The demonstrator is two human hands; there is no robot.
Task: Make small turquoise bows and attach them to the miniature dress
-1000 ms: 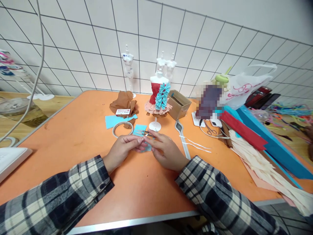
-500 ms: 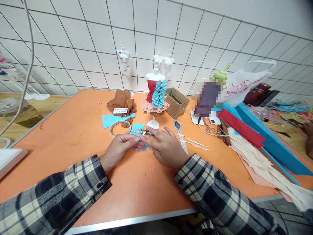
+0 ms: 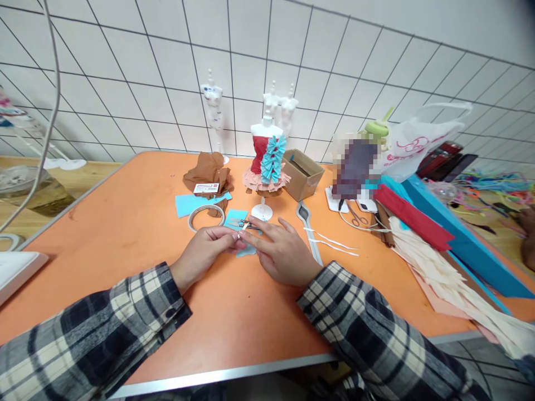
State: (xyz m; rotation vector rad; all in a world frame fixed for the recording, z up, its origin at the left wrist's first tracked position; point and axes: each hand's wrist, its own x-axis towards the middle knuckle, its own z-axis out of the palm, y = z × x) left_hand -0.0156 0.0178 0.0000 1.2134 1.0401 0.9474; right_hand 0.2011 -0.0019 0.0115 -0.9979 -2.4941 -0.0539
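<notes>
In front of the dress form, my left hand (image 3: 204, 248) pinches a small narrow white strip (image 3: 246, 227), which looks like tape, between thumb and forefinger. My right hand (image 3: 284, 250) meets it, its index fingertip pressed to the strip beside my left thumb and its other fingers spread; its thumb is hidden. Just beyond the fingers lie thread snips (image 3: 239, 223) on blue crepe paper (image 3: 236, 215), partly covered. A roll of tape (image 3: 191, 219) rests left of them. Behind stands a small white dress form (image 3: 261, 131) in a red bodice with blue ruffles and a pink-brown skirt.
Brown crepe paper (image 3: 204, 170) with a small white box (image 3: 206, 189) lies at left. A cardboard box (image 3: 307, 181), a grey tool (image 3: 311, 236), thin white strips (image 3: 334, 245), scissors (image 3: 359, 217) and crepe paper rolls (image 3: 412, 217) occupy the right. Bare forms stand behind.
Both hands stay nearly in place, with only a slight shift of the fingers around the white strip. Little else differs.
</notes>
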